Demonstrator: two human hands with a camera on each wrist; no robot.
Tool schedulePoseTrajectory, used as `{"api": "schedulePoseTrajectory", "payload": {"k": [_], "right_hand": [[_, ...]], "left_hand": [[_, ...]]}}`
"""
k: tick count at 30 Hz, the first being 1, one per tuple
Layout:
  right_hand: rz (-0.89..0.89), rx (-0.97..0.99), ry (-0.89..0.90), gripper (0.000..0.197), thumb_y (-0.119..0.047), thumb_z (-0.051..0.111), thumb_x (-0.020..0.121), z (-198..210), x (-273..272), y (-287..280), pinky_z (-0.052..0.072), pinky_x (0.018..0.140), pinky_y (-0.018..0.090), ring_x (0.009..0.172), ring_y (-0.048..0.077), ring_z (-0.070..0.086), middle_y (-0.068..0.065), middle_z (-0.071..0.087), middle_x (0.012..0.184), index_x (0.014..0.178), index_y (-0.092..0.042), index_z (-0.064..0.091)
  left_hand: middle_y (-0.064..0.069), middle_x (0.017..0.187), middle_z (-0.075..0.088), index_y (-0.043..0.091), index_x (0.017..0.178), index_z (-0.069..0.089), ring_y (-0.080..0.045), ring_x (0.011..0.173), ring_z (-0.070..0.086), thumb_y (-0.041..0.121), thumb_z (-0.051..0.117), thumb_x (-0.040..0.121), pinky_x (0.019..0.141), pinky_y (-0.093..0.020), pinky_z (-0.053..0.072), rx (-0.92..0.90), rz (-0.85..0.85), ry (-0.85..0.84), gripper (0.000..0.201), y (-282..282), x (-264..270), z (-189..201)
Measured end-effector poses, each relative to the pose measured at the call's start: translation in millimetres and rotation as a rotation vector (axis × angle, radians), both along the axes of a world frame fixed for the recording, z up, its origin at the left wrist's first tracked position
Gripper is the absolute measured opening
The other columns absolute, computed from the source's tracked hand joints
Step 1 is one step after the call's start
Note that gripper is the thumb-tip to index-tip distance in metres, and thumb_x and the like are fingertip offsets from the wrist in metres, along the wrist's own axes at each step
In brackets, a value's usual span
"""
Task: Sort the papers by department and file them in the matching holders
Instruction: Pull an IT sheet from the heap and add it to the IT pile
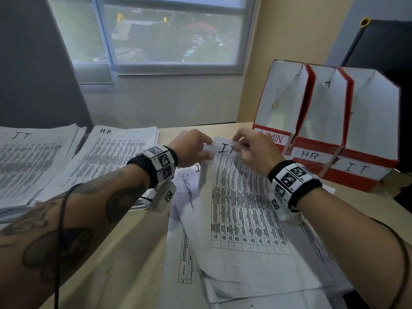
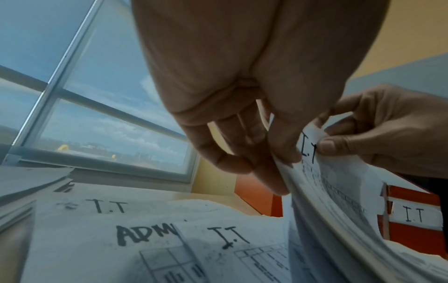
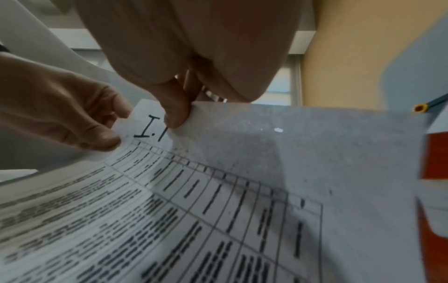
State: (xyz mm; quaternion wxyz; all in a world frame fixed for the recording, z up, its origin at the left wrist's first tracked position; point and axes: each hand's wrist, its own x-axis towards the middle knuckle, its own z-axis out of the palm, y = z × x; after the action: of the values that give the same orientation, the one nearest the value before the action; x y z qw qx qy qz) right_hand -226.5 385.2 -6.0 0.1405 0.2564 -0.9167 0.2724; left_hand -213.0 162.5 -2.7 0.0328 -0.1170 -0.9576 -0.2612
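While both the left hand [image 1: 192,145] and right hand [image 1: 254,150] pinch the I.T sheet's [image 1: 240,204] top edge, the IT holder [image 1: 356,169] stands rightward, nearer the right hand.

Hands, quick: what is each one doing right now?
Left hand: pinching the top edge of the I.T sheet.
Right hand: pinching the same top edge.

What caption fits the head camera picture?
Both hands, left and right, pinch an I.T sheet near the red holders.
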Motion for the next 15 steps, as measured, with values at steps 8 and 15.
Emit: {"api": "schedulePoseTrajectory", "payload": {"k": [8, 15], "right_hand": [[-0.012, -0.103, 0.01, 0.02, 0.003, 0.078, 0.083, 20, 7, 62, 0.059, 0.093, 0.036, 0.102, 0.008, 0.072, -0.007, 0.078, 0.1, 0.079, -0.016, 0.073], [0.034, -0.09, -0.063, 0.015, -0.005, 0.082, 0.084, 27, 16, 84, 0.062, 0.084, 0.044, 0.087, 0.018, 0.074, -0.002, 0.077, 0.087, 0.083, -0.019, 0.077]], "left_hand": [[0.006, 0.06, 0.073, 0.017, 0.07, 0.074, -0.018, 0.055, 0.065, 0.032, 0.078, 0.091, 0.056, -0.034, 0.059, -0.035, 0.066, -0.074, 0.026, -17, -2, -5], [0.004, 0.065, 0.071, 0.022, 0.066, 0.074, -0.016, 0.063, 0.063, 0.038, 0.077, 0.09, 0.057, -0.026, 0.048, -0.15, 0.108, -0.077, 0.029, -8, 1, -4]]}}
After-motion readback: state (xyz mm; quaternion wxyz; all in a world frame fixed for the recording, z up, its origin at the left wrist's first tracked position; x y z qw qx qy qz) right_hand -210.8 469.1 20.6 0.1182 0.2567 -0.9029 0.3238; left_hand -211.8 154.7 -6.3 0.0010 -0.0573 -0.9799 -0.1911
